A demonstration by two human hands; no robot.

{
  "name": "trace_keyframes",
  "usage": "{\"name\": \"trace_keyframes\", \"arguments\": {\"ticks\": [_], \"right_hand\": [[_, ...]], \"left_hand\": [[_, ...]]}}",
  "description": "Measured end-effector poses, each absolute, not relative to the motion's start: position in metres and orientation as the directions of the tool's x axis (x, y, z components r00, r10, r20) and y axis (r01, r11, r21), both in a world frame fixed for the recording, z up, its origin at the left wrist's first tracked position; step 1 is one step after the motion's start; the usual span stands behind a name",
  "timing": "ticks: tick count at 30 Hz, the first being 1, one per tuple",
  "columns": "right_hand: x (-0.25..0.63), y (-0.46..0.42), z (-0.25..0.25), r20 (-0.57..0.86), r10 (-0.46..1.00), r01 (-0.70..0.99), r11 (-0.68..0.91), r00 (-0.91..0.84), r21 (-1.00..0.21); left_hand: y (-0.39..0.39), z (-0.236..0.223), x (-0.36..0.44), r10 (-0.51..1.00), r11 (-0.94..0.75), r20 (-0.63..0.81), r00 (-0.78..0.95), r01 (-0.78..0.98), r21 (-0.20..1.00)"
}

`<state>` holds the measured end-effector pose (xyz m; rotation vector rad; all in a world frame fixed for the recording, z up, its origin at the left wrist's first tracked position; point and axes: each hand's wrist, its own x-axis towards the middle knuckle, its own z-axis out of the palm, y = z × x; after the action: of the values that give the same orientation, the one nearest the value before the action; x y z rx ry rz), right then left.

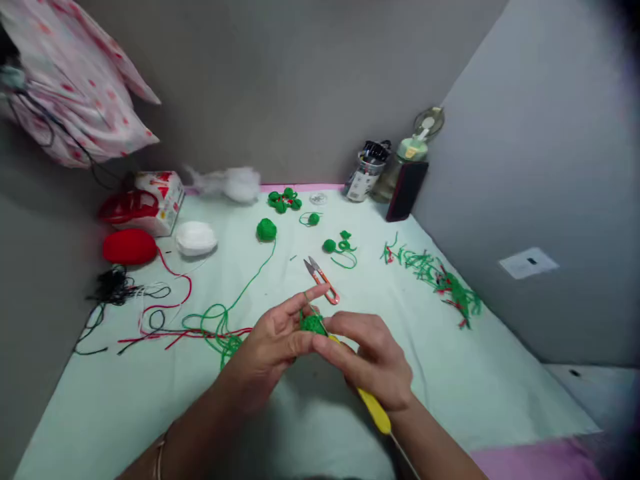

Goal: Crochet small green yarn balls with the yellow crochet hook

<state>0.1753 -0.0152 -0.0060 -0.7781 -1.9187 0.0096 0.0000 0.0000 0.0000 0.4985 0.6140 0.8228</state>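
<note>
While I'm standing here looking over this table, the grip is what gets me. Left hand (273, 337) is half curled, thumb and fingers pinching a small green yarn piece (313, 325) right in front of the person, index finger poked out long. Looks like a green strand goes up to that finger, probably to hold it taut, though it's too blurry to swear to. Right hand (375, 357) is closed pen-style around a yellow-handled hook (374, 410), tip right at the piece, handle angled back under the palm, I'd guess for fine control.

Layout makes sense too imo. Green ball (267, 230) sits further back with its strand trailing into loose coils (220, 327) by the left forearm, presumably so it feeds freely. Orange snips (323, 280) lie just beyond the fingers, handy to grab. Red yarn (129, 247) and white yarn (195, 238) are parked off left, cut scraps (425, 267) are strewn right, likely so nothing tangles. Little green bits (285, 201) are bunched near the wall.
</note>
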Motion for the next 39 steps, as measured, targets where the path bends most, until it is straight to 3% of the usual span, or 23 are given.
{"name": "trace_keyframes", "arguments": {"ticks": [14, 20, 22, 25, 28, 30, 32, 35, 37, 39], "right_hand": [[0.175, -0.012, -0.021, 0.794, 0.604, 0.194, 0.788, -0.065, -0.584], [0.176, -0.016, -0.014, 0.719, 0.689, 0.178, 0.721, -0.086, -0.67], [0.176, -0.014, -0.011, 0.662, 0.748, 0.113, 0.661, -0.038, -0.741], [0.177, -0.006, -0.008, 0.468, 0.881, -0.106, 0.472, 0.061, -0.875], [0.179, 0.002, -0.007, 0.327, 0.945, -0.285, 0.314, 0.001, -0.906], [0.178, 0.002, -0.009, 0.371, 0.928, -0.205, 0.356, -0.037, -0.912], [0.176, -0.003, -0.013, 0.512, 0.858, 0.073, 0.514, -0.04, -0.855], [0.173, -0.012, -0.019, 0.714, 0.692, 0.466, 0.668, -0.104, -0.58], [0.172, -0.014, -0.02, 0.748, 0.654, 0.472, 0.698, -0.111, -0.539], [0.173, -0.013, -0.018, 0.717, 0.694, 0.346, 0.689, -0.064, -0.637]], "left_hand": [[-0.002, -0.001, -0.001, 0.921, 0.356, -0.198, 0.336, -0.516, 0.779], [-0.002, -0.005, -0.004, 0.962, 0.237, -0.151, 0.226, -0.427, 0.873], [-0.002, -0.005, -0.006, 0.966, 0.228, -0.162, 0.2, -0.371, 0.9], [-0.001, -0.004, -0.008, 0.971, 0.199, -0.142, 0.195, -0.316, 0.928], [-0.001, -0.003, -0.008, 0.969, 0.186, -0.128, 0.212, -0.286, 0.94], [-0.001, -0.003, -0.005, 0.964, 0.207, -0.145, 0.221, -0.287, 0.935], [-0.001, -0.004, -0.002, 0.955, 0.238, -0.164, 0.245, -0.311, 0.92], [-0.003, -0.006, 0.0, 0.925, 0.316, -0.198, 0.325, -0.364, 0.876], [-0.002, -0.008, -0.001, 0.899, 0.37, -0.217, 0.379, -0.394, 0.841], [0.0, -0.011, -0.004, 0.882, 0.407, -0.227, 0.413, -0.422, 0.81]]}}
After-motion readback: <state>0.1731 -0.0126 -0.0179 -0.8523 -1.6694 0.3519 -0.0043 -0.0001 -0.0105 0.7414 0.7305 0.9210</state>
